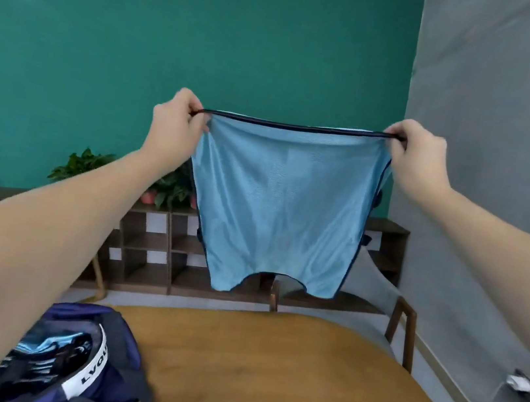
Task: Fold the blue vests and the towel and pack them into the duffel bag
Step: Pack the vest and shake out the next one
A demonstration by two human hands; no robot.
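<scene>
Blue vest (281,210), thin shiny mesh with dark trim, hangs in air above worktop (265,373). Left hand (175,122) pinches one top corner, right hand (416,154) pinches other; top edge pulled straight between them. Worktop round, smooth, brown-orange. Duffel bag (95,361), soft purple cloth with white band, sits open at worktop's left edge, blue shiny fabric inside.
</scene>
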